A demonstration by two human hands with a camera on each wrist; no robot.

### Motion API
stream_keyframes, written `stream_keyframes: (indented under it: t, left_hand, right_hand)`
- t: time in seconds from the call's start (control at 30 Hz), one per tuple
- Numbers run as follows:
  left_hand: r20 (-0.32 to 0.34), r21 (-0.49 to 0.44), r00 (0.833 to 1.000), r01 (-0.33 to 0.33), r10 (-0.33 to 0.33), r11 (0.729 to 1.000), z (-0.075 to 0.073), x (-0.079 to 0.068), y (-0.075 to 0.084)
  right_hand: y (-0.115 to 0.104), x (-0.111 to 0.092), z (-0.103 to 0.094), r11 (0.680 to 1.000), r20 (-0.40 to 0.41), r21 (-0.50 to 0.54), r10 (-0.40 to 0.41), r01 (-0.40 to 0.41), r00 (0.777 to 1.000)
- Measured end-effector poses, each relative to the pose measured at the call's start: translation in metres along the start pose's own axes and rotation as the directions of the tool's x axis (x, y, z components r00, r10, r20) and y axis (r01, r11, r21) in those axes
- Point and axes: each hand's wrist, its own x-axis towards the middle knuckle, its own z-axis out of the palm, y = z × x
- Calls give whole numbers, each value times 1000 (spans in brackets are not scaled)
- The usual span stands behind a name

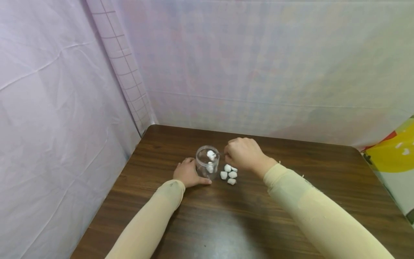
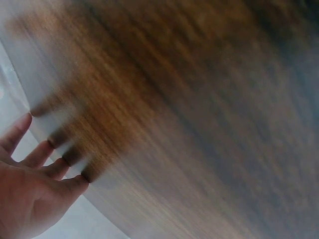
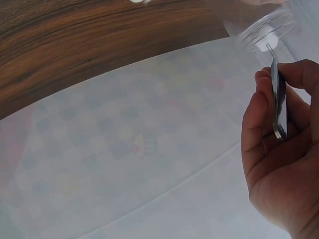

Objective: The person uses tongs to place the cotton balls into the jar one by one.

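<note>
We are looking at a small, white, rounded lump of what seems to be cotton (image 1: 211,155), and we are judging it to be very light, soft and easily squashed, hardly slippery and not at all brittle. For a hold, we are favouring a gentle nip across its middle, since pinching only loose fibres would be risking a tear. The slim, silver-coloured metal tweezers (image 3: 280,102) are probably flexing easily under slight finger pressure, and we are thinking their sides are the best place to grip. The clear, straight-walled plastic jar (image 1: 203,169) is probably staying light enough to need steadying low down.

The lump is sitting within the jar's mouth at the tweezers' tips; whether they are pinching it or merely touching it, we are not managing to tell. The right hand (image 1: 244,154) is pinching the tweezers between thumb and fingers, just to the right of the jar. The left hand (image 1: 189,173) is holding the jar from its left, its thumb lying along the near side by the base. Another white shape is showing lower through the wall. Five similar loose white lumps (image 1: 233,175) are lying on the dark brown wood-grain table (image 1: 194,223), between the jar and the right forearm.
</note>
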Motion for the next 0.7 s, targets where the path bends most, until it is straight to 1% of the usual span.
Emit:
stream_keyframes:
  t: [0.27, 0.53, 0.7]
  left_hand:
    - [0, -1, 1000, 2, -2, 1000, 0, -1, 0]
    - [2, -6, 1000, -1, 1, 1000, -4, -4, 3]
    - [9, -13, 1000, 3, -3, 1000, -3, -3, 2]
  right_hand:
    - [-1, 0, 0, 1000, 20, 2, 5, -5, 1000]
    - [0, -1, 0, 1000, 14, 5, 12, -12, 1000]
    - [2, -2, -3, 1000, 27, 12, 21, -22, 999]
